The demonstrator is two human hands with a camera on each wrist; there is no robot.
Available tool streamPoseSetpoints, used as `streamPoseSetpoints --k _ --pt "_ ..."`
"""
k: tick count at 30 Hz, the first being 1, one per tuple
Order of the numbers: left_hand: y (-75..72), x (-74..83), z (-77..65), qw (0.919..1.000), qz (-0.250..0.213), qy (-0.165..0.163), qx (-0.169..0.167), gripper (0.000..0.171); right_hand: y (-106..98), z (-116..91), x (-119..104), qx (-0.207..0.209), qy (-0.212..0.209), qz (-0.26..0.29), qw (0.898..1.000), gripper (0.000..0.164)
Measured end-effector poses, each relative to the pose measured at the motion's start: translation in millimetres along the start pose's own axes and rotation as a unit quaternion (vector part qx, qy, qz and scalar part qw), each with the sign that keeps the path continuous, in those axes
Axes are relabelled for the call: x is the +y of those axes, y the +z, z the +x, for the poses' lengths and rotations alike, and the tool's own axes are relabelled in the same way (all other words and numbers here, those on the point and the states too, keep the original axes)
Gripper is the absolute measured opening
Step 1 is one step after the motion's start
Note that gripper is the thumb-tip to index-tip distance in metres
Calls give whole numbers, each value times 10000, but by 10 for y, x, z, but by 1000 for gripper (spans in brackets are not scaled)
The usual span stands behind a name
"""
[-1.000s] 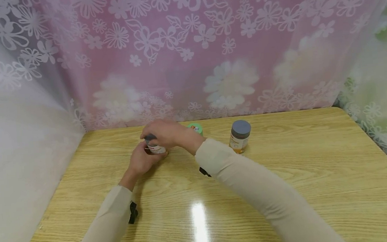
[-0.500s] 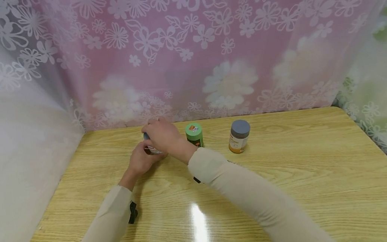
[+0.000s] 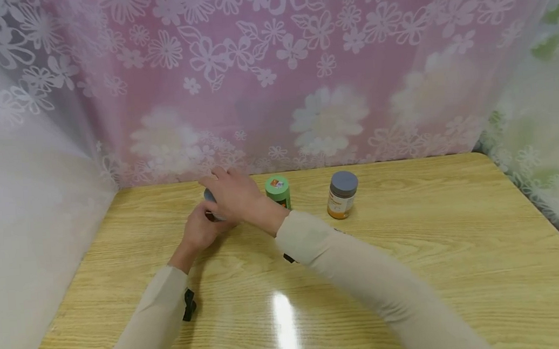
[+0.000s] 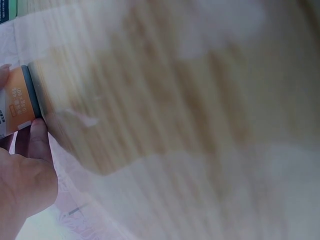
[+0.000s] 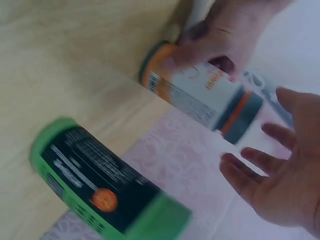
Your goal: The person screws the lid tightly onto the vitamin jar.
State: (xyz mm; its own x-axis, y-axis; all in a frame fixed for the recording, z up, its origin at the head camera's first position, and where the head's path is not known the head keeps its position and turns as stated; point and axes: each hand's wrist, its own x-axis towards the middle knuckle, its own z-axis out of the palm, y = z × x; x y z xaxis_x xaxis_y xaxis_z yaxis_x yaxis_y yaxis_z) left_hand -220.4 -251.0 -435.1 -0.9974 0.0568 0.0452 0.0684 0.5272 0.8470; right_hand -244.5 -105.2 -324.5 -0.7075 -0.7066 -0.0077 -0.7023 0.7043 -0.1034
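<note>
My left hand grips a supplement jar with a white and orange label near the table's far left. The jar stands on the table, and in the head view my hands hide most of it. Its dark grey lid shows an orange band below it in the right wrist view. My right hand is over the lid; in the right wrist view its fingers are spread and loosely bent, apart from the lid. The left wrist view shows the left fingers around the jar's orange lower part.
Right of the hands stands a green-lidded jar with a dark label. Further right is another grey-lidded jar. The wood-grain table backs onto a pink floral curtain, with pale curtains at both sides.
My right hand has shifted over the jar's lid and its fingers have come off it. The right forearm has dropped, uncovering the green-lidded jar. The left hand keeps its grip in place.
</note>
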Motion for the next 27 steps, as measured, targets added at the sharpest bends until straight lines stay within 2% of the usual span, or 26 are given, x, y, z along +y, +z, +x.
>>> streamPoseSetpoints --k 3,6,10,13,17,22,24,27 --pt "-11 7 3 9999 -68 -8 -138 34 -79 11 39 -225 -547 -205 9980 49" --pt "-1 2 7 9997 13 -34 -225 48 -118 27 83 -634 -1052 -342 9918 44" --pt "23 -11 13 9997 111 -58 -194 51 -116 45 122 -1050 -1312 -249 9855 37" --pt "30 -3 12 9997 187 -103 -142 49 -98 69 132 -1014 -1166 -14 9880 37" --pt "23 19 -5 9995 243 -142 -104 47 -71 89 112 -560 -840 253 9946 36" --pt "13 21 -10 9998 136 -92 -96 35 -9 84 27 -13 -386 -82 9992 30" --pt "10 7 -8 9999 79 -115 -74 33 10 86 -26 23 -103 -234 9997 33" --pt "3 -17 -12 9997 63 -228 -38 39 39 102 -88 -17 279 -321 9991 40"
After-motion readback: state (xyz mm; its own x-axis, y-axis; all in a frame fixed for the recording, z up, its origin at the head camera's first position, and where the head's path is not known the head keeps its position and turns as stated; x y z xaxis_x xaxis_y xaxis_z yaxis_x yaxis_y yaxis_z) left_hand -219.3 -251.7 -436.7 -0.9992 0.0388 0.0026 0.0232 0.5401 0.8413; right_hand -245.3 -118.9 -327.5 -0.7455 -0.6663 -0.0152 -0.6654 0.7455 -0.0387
